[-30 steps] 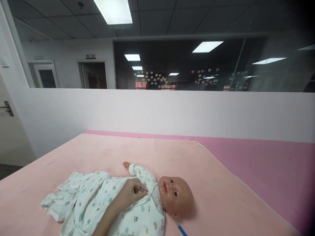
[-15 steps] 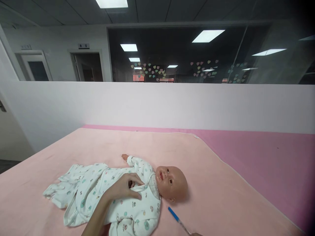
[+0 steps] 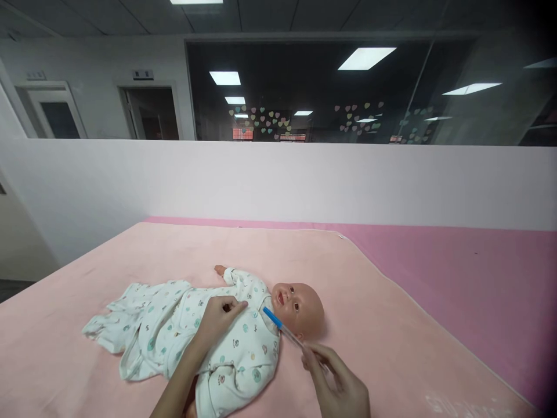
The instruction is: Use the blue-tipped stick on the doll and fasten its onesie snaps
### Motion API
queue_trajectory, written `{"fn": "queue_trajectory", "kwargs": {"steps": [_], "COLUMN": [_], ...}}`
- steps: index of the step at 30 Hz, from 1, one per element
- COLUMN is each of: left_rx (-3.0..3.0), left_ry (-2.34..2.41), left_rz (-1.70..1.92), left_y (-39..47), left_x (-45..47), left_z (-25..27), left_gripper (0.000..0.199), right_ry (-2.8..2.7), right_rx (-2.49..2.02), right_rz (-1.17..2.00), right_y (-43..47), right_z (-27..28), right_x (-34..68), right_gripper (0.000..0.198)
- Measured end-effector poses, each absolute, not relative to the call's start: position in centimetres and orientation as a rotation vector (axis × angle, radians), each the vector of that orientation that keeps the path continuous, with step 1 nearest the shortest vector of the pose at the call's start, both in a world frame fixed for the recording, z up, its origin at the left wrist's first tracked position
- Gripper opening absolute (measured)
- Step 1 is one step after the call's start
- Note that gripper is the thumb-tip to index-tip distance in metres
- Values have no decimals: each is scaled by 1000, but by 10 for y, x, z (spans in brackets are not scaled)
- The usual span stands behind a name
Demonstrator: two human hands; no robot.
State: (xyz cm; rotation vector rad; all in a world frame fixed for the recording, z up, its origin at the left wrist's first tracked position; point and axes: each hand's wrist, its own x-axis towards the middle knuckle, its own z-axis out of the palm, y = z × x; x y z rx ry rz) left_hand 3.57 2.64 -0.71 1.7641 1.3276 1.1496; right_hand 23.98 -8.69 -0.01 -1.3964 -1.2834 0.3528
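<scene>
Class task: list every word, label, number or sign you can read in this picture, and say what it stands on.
None can be read.
Sign above the doorway: too blurred.
Plate above the left door: too blurred.
Prints on the doll's romper: small pictures, any lettering too small.
The blue-tipped stick in the right hand: no markings visible.

The pink blanket lies bare to the right of the doll's head and beyond it up to the white wall, so a hand can pass there freely. Near the doll's neck the room is tight: the left hand lies on the doll's chest and the right hand holds the blue-tipped thermometer just beside the head
</scene>
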Motion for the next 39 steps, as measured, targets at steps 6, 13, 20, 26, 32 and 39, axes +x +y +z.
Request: {"fn": "queue_trajectory", "kwargs": {"steps": [6,13,20,26,32,39], "left_rx": [1574,1556,1707,2137,2126,2123], "left_ry": [1014,980,1287,1475,1489,1481], "left_rz": [1396,1495,1328,1217,1217,1218], "left_y": [-11,-33,-19,-8,-11,-10], "left_x": [36,22,23,33,31,30], "left_z": [43,68,19,-24,-20,-23], "left_gripper": [31,27,35,29,27,27], "right_ry": [-1447,-1529,-1264,-2029,-1728,-1755], "right_rx": [-1111,-958,-504,-963,-714,-793], "right_rz": [484,569,797,537,616,525], "right_y": [-63,-51,-26,-3,-19,-18], "right_z": [58,110,172,144,147,129], "right_x": [215,208,259,241,229,225], "right_gripper": [17,15,26,24,42,21]}}
